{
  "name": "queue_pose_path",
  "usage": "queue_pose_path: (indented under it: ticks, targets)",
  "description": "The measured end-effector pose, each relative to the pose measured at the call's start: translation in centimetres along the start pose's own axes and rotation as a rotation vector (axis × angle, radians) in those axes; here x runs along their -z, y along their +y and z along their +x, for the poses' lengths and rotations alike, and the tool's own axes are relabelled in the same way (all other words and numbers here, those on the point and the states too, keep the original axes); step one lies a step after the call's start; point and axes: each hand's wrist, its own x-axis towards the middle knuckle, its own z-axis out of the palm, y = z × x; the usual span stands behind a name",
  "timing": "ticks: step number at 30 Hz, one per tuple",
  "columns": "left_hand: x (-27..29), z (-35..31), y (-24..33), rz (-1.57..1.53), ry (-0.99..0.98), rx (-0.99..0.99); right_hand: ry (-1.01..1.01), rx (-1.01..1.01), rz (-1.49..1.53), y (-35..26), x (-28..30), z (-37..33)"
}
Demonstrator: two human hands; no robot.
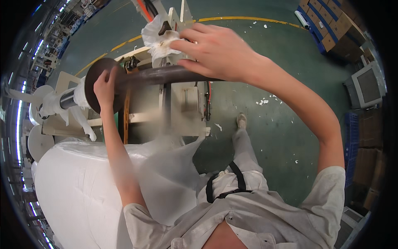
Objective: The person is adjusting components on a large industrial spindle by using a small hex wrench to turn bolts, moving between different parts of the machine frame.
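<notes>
A long dark shaft runs sideways before me, with a dark round disc toward its left end. My left hand is on the face of this disc, its fingers curled. Above the shaft's right part is my right hand, fingers apart and slightly blurred. Its fingertips reach the edge of a crumpled white wad of film or paper; whether they touch it I cannot tell. The hand hides the shaft's right stretch.
A big white roll lies at lower left, with loose translucent film draping beside my left arm. A cream machine frame stands under the shaft. White scraps litter the green floor. Strapped cartons stand at far right.
</notes>
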Motion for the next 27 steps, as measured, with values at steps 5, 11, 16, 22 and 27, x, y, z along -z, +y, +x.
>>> queue_pose_path:
  ticks: [5, 11, 16, 22, 27]
  targets:
    - [1.5, -1.8, 1.6, 0.135, -0.046, -0.174, -0.13, -0.467, 0.057, 12.8, 9.2, -17.4]
    - [1.1, -7.6, 4.6, 0.219, 0.166, 0.12, -0.469, -0.72, 0.236, 26.2, 4.6, -36.7]
    - [-0.5, -20.7, 11.4, 0.372, 0.336, 0.737, -0.596, -0.608, 0.601, 34.2, 0.8, -34.9]
    - [-15.4, -45.4, 28.2, 0.305, -0.096, 1.698, -0.406, -0.42, 0.682, 48.2, -8.0, -26.7]
    - [-44.9, -36.6, 42.4, -0.673, -0.873, 1.349, -0.593, -0.402, 0.604, 62.5, -14.1, -25.3]
